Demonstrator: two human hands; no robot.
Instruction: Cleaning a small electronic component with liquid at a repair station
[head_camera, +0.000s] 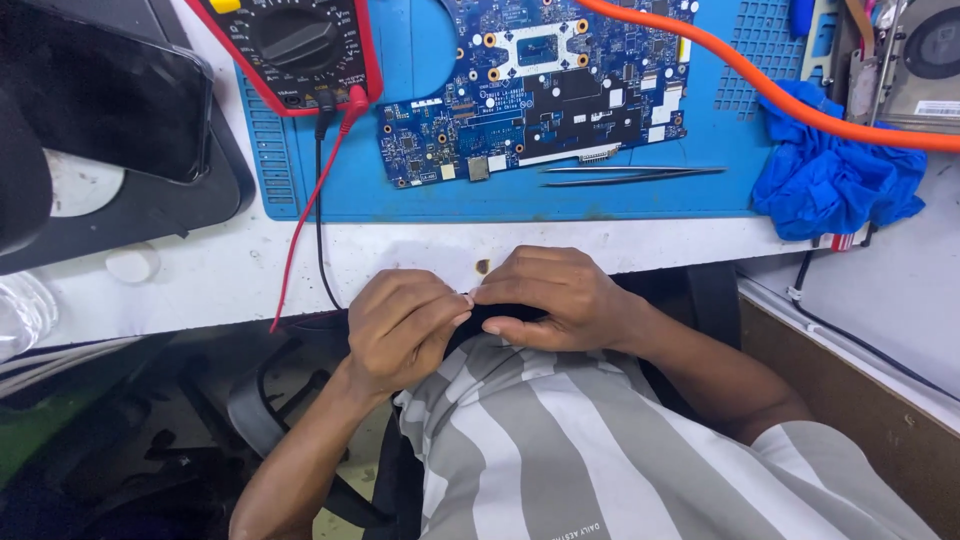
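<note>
Right at the desk edge, both sets of fingertips pinch together over something tiny I can't make out, left hand (400, 325) meeting right hand (550, 298). Looks mid-job: blue circuit board (530, 80), tweezers (630, 175) and multimeter (290, 45) sit untouched on the mat (720, 190).

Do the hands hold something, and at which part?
It cannot be told. The left hand and right hand meet at their fingertips by the desk edge; anything pinched there is hidden.
</note>
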